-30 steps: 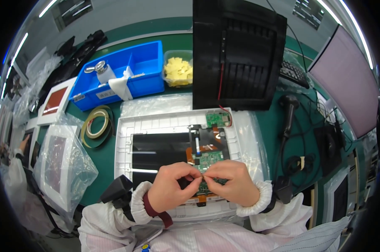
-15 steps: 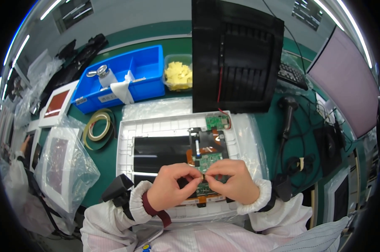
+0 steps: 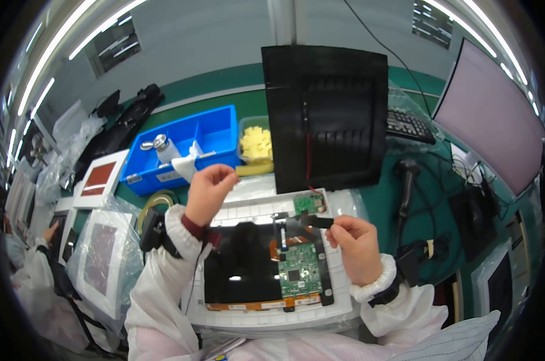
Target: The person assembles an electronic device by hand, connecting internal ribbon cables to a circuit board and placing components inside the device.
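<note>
A black display panel [image 3: 242, 265] with a green circuit board [image 3: 297, 272] lies on a white foam tray [image 3: 248, 210] in front of me. My left hand [image 3: 209, 192] is raised above the tray's far left corner. Its thumb and fingers are pinched together, and anything between them is too small to see. My right hand [image 3: 355, 240] hovers over the tray's right side and pinches a short black strip [image 3: 318, 221] that points left. A smaller green board [image 3: 308, 203] sits at the tray's far edge.
Behind the tray are a blue bin [image 3: 215, 135] holding a white bottle [image 3: 164, 150], a tub of yellow pieces [image 3: 256, 141] and an upright black panel [image 3: 326, 117]. A tape roll [image 3: 152, 201] and bagged panels [image 3: 101, 256] lie left; a scanner [image 3: 406, 174], keyboard [image 3: 408, 125] and monitor [image 3: 495, 114] right. A co-worker's hand [image 3: 48, 231] shows far left.
My hands were together low over the circuit board. They have now come apart: the left rose up and to the left, the right moved right with the black strip.
</note>
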A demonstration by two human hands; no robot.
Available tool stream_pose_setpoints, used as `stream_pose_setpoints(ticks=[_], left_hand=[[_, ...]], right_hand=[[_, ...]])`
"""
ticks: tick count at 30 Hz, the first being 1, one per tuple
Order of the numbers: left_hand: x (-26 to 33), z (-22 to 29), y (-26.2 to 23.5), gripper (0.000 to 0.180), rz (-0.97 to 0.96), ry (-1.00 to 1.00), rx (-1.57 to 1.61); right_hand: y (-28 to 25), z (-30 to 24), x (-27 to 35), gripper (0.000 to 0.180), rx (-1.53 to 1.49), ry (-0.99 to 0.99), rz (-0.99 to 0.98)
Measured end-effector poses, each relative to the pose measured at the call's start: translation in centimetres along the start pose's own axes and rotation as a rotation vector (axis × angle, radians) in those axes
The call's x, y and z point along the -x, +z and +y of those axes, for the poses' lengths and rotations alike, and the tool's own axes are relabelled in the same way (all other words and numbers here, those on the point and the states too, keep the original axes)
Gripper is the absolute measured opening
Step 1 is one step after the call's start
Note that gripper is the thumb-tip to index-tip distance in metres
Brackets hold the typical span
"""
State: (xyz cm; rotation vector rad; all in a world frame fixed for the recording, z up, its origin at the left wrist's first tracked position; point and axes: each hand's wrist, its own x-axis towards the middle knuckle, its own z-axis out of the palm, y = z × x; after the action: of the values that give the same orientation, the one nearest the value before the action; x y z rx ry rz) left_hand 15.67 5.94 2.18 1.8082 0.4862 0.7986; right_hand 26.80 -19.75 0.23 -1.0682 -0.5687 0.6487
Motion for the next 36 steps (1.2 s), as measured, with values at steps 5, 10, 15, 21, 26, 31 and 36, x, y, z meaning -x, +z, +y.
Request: stream_pose_setpoints(ticks=[5,10,15,21,26,31,36], left_hand=[[-6.5,-2.5,1.8,0.015,0.182,-0.053,-0.041],[-8.8,-4.7,3.0,0.02,0.224,0.025,0.01],[-4.3,-0.7,3.3,0.013,-0.042,0.008,-0.025],[6.9,5.1,5.5,0.018,-0.437,-0.186,0.086],[9.3,5.1,5.8,0.014,-0.453,-0.144,-0.002],[10.1,4.7,5.5,0.01,-0.432,-0.204,-0.019],[10.3,5.0,4.4,0.012,-0.451,-0.029,-0.043]], right_hand=[[-0.3,0.1,-0.6,0.013,-0.039,-0.015,0.053],[-0.2,0.3,-0.9,0.013,-0.031,0.041,0.056],[-0.1,0.0,-0.5,0.01,0.039,0.05,0.059],[1.5,0.5,0.6,0.012,0.715,-0.571,-0.053],[2.3,1.2,1.2,0.015,0.893,-0.786,-0.12],[2.7,1.4,1.6,0.016,0.958,-0.84,-0.159],[2.2,-0.5,2.8,0.02,0.941,-0.811,-0.224]])
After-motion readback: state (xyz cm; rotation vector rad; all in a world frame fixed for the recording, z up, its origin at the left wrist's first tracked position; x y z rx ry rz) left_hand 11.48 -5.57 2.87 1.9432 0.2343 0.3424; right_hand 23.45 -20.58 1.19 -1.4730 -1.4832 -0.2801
